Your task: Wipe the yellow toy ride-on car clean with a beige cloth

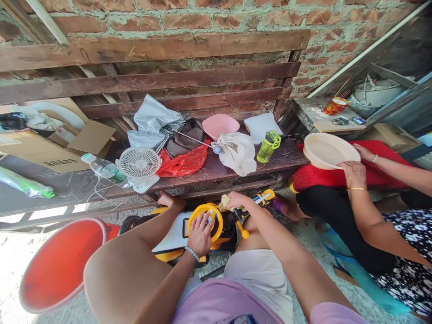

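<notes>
My left hand (200,234), with a beaded bracelet at the wrist, lies on the yellow steering wheel (220,225) of a ride-on toy, its fingers spread. My right hand (233,200) is closed round a crumpled beige cloth (224,203) just right of the wheel. A yellow lever (243,230) is below that hand. The toy's white body panel (170,236) extends to the left of the wheel. Part of the toy is hidden under my hands and legs.
On the bench (283,157) are a fan (139,162), a red bag (185,162), a white cap (238,153) and a green bottle (266,147). A red tub (62,265) stands at left. At right, another person's hands hold a round tray (330,150).
</notes>
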`<state>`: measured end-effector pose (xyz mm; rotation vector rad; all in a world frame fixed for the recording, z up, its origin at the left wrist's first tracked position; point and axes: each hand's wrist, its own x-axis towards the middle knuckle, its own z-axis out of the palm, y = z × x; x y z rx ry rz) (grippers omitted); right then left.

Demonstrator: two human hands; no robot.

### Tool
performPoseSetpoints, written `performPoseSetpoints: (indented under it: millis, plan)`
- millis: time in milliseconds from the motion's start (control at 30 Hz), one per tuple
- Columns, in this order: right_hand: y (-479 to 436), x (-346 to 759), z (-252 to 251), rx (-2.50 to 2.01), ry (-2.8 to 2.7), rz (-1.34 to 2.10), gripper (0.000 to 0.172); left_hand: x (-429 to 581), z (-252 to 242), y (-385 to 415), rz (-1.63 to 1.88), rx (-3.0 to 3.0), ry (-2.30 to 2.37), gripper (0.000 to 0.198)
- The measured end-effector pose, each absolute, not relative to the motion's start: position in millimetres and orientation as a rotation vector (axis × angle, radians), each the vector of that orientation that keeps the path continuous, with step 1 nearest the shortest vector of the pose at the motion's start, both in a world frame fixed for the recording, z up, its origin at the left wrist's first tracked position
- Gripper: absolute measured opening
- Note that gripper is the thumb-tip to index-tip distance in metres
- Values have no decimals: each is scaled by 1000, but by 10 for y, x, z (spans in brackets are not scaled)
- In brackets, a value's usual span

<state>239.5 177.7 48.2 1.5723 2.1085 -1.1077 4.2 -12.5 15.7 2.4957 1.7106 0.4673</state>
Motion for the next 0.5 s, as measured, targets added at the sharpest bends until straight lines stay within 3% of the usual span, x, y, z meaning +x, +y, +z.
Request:
performPoseSetpoints:
  millis: [167,500]
  plan:
    - [1761,1955,506,1276,2135,-1190,41,37,175,-125,418,2485,1726,50]
    - [1973,3241,628,1836,2045,-507,41,36,144,-124,394,2477,1710,52]
